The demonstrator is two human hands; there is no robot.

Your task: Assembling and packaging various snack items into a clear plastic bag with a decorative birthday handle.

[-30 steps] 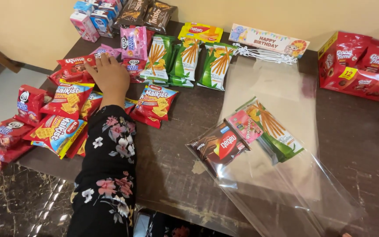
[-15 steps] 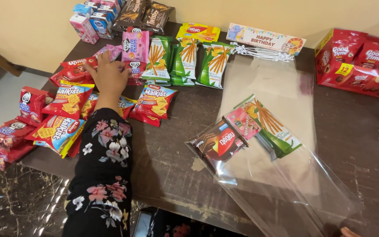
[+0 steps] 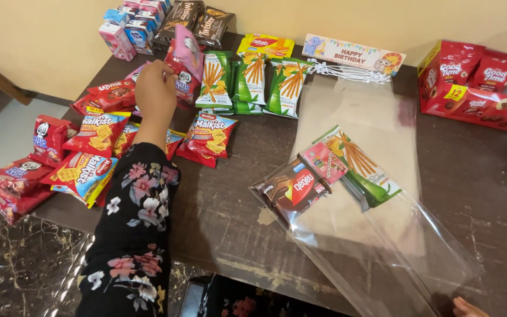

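Two hands in view. Left hand raised over snack piles at surface's far-left part, fingers pinching pink snack packet, packet lifted and tilted above pile. Right hand barely visible at bottom edge beside clear cellophane bag; finger state could not be told. Bag lay lengthwise, holding brown wafer pack, small pink pack, green stick-biscuit pack. Bare dark surface open between sleeve and bag. Red cracker packs crowded left edge.
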